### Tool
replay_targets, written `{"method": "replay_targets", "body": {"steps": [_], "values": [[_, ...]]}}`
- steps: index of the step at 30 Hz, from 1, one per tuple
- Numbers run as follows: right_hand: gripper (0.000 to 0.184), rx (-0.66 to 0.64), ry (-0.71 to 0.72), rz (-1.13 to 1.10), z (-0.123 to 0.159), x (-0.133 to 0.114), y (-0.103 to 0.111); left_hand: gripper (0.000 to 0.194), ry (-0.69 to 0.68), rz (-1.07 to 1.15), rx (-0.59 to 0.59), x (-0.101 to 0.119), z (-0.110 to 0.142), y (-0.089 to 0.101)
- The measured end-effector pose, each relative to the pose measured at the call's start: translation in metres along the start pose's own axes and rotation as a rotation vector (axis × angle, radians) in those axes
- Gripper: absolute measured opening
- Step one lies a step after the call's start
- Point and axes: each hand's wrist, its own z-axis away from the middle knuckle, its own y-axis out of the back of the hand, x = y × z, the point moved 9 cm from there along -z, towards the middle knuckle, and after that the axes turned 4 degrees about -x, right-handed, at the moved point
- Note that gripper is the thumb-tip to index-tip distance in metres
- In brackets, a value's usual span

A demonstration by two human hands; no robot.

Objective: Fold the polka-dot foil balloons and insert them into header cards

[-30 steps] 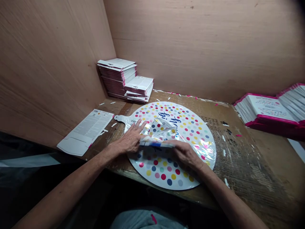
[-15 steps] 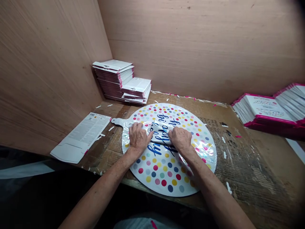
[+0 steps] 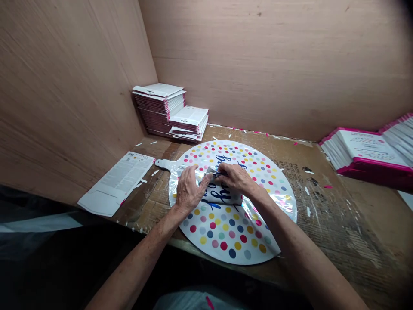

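Note:
A flat, round foil balloon (image 3: 226, 241) with coloured dots, blue lettering and a narrow neck at the left lies on the table. Over its middle is a folded silver-white piece of printed foil (image 3: 222, 197). My left hand (image 3: 189, 189) is on the left end of this folded piece, fingers together and thumb pressed on its upper edge. My right hand (image 3: 235, 175) is closed, pinching the same upper edge close to the left thumb. The fingertips partly cover the fold. Whether the folded piece is a separate balloon, I cannot tell.
Stacks of white and pink packets (image 3: 161, 107) stand in the back left corner. A single printed sleeve (image 3: 116, 183) lies at the left edge. More pink-edged packets (image 3: 371, 148) sit at the right. Scraps dot the cardboard-covered table (image 3: 325, 215); plywood walls (image 3: 258, 64) enclose it.
My right hand has shifted left and up, near the left thumb, and now pinches the fold's edge. More of the folded foil shows below the hands. The view has shifted slightly.

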Motion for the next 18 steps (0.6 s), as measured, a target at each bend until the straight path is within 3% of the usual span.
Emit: {"method": "replay_targets", "body": {"steps": [4, 7, 10, 13, 15, 18], "values": [[0.020, 0.084, 0.103, -0.221, 0.033, -0.027, -0.010, 0.026, 0.132, 0.358, -0.067, 0.006, 0.019, -0.002], [0.032, 0.022, 0.135, -0.390, 0.048, -0.045, -0.029, 0.025, 0.167, 0.313, -0.042, 0.001, 0.033, 0.011], [0.040, -0.005, 0.133, -0.471, 0.063, -0.047, -0.040, 0.027, 0.194, 0.078, -0.011, -0.032, 0.044, 0.046], [0.043, -0.009, 0.050, -0.526, 0.080, -0.025, -0.048, 0.036, 0.271, -0.417, 0.145, -0.081, 0.055, 0.109], [0.047, -0.028, -0.019, -0.572, 0.090, -0.008, -0.053, 0.046, 0.386, -0.708, 0.045, -0.117, 0.058, 0.131], [0.049, -0.021, -0.056, -0.647, 0.101, 0.004, -0.055, 0.051, 0.466, -0.871, -0.246, -0.151, 0.057, 0.133]]}}
